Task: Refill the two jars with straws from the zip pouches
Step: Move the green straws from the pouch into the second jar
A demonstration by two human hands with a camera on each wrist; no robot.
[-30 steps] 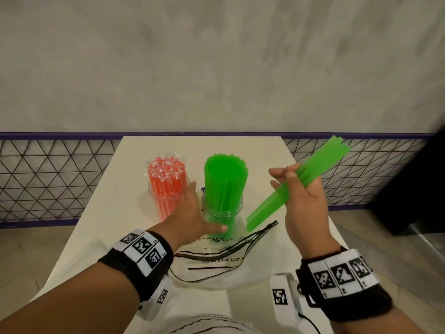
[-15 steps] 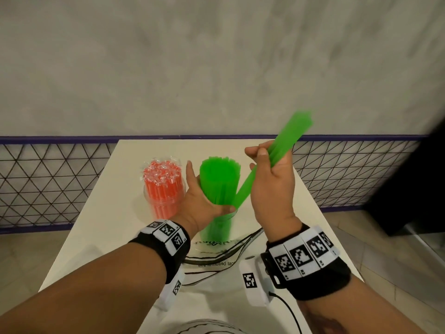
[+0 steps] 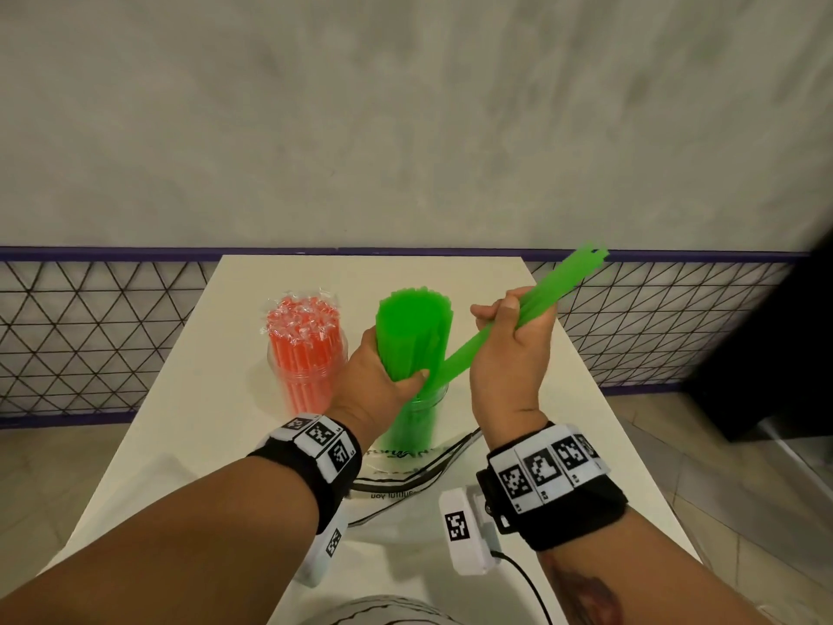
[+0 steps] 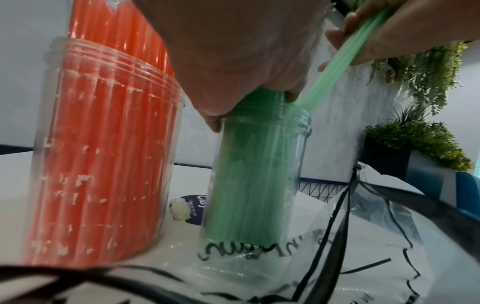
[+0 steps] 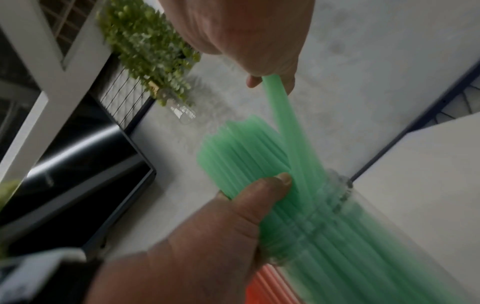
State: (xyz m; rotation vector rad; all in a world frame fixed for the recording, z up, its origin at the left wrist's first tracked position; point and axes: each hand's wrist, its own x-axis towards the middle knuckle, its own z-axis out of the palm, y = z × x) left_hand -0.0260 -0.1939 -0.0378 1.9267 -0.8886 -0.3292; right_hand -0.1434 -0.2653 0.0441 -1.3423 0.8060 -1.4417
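Note:
Two clear jars stand on the white table (image 3: 505,281). The left jar (image 3: 311,376) (image 4: 103,164) holds wrapped orange straws. The right jar (image 3: 417,417) (image 4: 259,174) is packed with green straws (image 3: 412,331) (image 5: 246,156). My left hand (image 3: 383,376) (image 5: 233,216) grips that green bundle just above the jar's rim, thumb on the near side. My right hand (image 3: 514,345) (image 5: 270,61) grips a small slanted bunch of green straws (image 3: 554,286) (image 4: 337,61); its lower end reaches the jar's mouth beside my left thumb.
An empty clear zip pouch (image 3: 405,484) (image 4: 376,236) with black lettering lies flat under and in front of the green jar. A mesh railing (image 3: 90,336) runs behind the table below a grey wall. Potted greenery (image 4: 420,148) stands off to the right.
My right hand swung the loose green bunch from the right over to the green jar, its lower end now at the mouth. My left hand rose from the jar's side to grip the standing bundle.

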